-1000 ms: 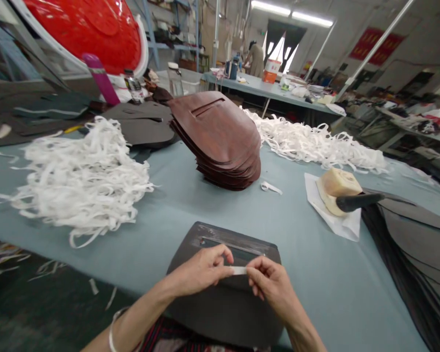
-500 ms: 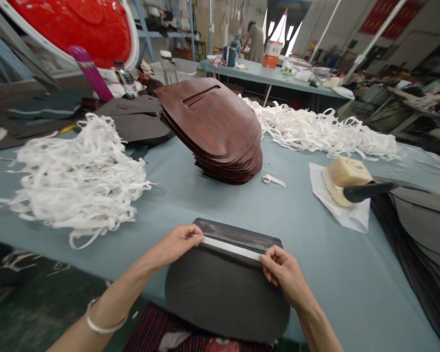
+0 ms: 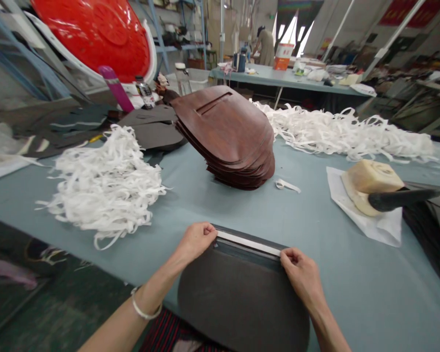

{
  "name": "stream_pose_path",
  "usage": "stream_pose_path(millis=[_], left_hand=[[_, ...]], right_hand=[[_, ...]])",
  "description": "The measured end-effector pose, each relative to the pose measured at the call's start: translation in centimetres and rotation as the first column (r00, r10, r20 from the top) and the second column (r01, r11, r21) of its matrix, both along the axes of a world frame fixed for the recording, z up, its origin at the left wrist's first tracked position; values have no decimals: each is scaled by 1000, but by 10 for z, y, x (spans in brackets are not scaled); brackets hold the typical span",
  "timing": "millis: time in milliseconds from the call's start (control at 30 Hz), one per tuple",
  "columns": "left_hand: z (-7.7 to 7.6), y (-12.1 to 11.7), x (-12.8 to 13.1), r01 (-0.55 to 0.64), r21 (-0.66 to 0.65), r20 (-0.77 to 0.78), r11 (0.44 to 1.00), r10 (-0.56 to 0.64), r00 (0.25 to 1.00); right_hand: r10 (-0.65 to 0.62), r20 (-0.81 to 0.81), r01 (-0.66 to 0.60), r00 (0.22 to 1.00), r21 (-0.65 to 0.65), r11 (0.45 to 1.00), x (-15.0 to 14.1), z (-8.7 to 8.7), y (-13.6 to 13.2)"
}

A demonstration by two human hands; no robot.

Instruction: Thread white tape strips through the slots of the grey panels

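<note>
A white strip (image 3: 248, 242) is stretched straight between my two hands, over the far edge of a dark grey leather-like panel (image 3: 242, 293). My left hand (image 3: 198, 238) pinches the strip's left end. At the other end, my right hand (image 3: 301, 269) grips it between thumb and fingers. Just on the near side of the strip, part of a long slot in the panel shows. The panel lies at the table's front edge, with rounded near corners. Whether the strip touches the panel along its whole length I cannot tell.
Beyond the panel stands a stack of brown leather pieces (image 3: 227, 132). White strips are heaped at left (image 3: 106, 181) and far right (image 3: 344, 132). A cream block with a black-handled brush (image 3: 399, 198) rests on white paper (image 3: 381, 230). A person (image 3: 264, 46) stands at a back table.
The hands have spread apart, pulling the short white strip out to full length. They then moved it away from me, onto the panel's far edge. The camera view has shifted somewhat.
</note>
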State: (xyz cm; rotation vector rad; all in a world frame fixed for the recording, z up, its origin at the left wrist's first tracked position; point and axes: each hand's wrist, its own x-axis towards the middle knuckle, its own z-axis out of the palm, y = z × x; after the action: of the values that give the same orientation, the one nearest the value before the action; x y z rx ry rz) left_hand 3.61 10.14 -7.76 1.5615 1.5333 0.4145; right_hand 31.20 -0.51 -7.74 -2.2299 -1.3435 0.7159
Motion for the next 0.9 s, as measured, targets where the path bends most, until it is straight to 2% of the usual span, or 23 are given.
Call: stream_pose_path(millis=[200,700,800,900], left_hand=[[-10,5,1,-60,-6,-64,998,60,996],[-7,5,5,4,-21,-205,1000,-9,979],[-5,3,8,8,10,-291,1000,-4,957],[-4,-3,13,15,107,-385,994,27,923]], right_hand=[[-87,7,87,996,-5,996,-3,-3,3],[-209,56,212,976,-55,976,-7,-2,10],[-222,80,228,972,-74,971,-8,0,11],[-235,115,245,965,-86,966,-9,1,12]])
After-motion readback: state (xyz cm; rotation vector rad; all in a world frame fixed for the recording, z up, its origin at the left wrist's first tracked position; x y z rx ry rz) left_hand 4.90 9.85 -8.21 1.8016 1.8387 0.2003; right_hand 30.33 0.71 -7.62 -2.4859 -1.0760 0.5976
